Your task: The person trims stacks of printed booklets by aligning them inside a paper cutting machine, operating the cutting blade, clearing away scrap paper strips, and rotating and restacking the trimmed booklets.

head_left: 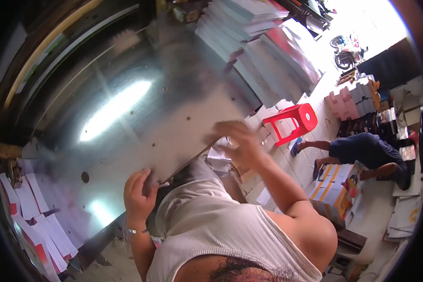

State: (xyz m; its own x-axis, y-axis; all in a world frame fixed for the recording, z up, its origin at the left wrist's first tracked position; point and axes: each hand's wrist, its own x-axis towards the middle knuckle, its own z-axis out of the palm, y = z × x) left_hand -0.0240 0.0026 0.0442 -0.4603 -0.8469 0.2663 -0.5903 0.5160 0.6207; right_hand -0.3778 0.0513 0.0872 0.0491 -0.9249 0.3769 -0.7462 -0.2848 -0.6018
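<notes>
The table (127,157) left of centre looks smooth, glossy metal, the stool (305,115) right of centre shiny plastic, the vest (221,230) at bottom ribbed, matt cloth, the lower-left stacks (56,235) matt paper.

I work at a broad metal table (174,136) in what looks like a paper workshop, flanked by stacks of sheets (272,70), a yellow-banded carton (331,190) and, outside, a parked motorbike (345,59).
</notes>
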